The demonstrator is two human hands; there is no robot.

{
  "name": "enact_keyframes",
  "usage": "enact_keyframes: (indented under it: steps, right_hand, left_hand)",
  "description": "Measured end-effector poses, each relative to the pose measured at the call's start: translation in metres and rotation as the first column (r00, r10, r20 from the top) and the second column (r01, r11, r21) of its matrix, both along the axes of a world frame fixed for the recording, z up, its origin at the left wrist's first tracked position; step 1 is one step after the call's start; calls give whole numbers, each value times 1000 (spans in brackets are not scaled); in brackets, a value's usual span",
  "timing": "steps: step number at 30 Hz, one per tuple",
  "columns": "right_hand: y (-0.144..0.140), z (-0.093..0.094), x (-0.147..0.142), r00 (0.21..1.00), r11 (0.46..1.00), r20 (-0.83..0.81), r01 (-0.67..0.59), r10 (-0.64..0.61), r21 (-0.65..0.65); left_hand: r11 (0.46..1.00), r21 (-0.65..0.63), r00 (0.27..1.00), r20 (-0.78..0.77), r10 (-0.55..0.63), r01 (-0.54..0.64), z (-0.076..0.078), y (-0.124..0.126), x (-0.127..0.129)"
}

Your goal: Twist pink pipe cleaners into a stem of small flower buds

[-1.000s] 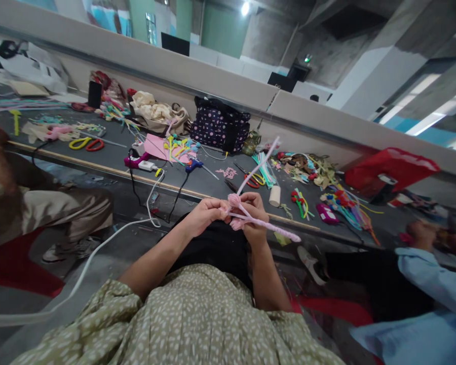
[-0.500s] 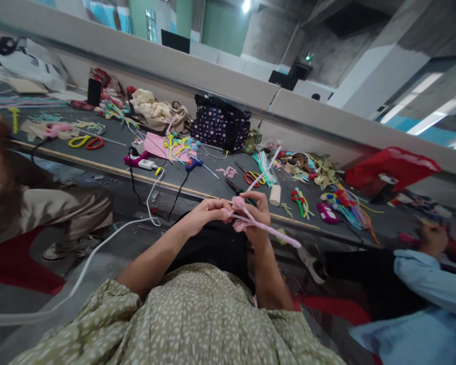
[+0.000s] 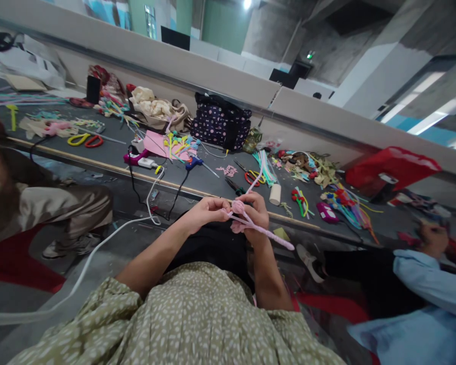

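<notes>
Both hands meet above my lap, in front of the dark table. My left hand pinches the coiled end of a pink pipe-cleaner piece. My right hand grips the same piece, whose twisted pink stem sticks out down to the right. A thin loose pink strand rises from it toward the table. Just beyond my hands lie red-and-yellow scissors and a bundle of pastel pipe cleaners.
The table carries a polka-dot bag, glue guns with cables, yellow and red scissors, a small cardboard tube and coloured scraps. One person sits at left, another in a light blue sleeve at right.
The loose pink strand has become shorter above my right hand as it winds onto the piece. The stem end has shifted slightly left. The person at right moved a hand.
</notes>
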State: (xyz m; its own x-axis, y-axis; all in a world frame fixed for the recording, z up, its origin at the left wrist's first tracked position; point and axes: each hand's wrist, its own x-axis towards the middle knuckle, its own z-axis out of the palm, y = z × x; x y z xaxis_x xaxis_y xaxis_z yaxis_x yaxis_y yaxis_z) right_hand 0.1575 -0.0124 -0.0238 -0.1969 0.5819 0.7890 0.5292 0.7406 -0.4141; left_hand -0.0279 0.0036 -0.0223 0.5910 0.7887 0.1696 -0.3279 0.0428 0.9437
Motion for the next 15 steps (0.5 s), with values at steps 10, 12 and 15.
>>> enact_keyframes:
  steps: [10,12,15]
  right_hand:
    - [-3,0,3,970,969,-155,-208,187,-134]
    - [-3,-5,2,957,964,-225,-218,181,-155]
    - [-3,-12,1,946,953,-289,-213,145,-217]
  left_hand:
    - [998,-61,994,106,22,-16,3,-4,5]
    - [997,-73,992,125,31,-22,3,-4,7]
    - [996,-78,987,149,51,-40,4,-5,8]
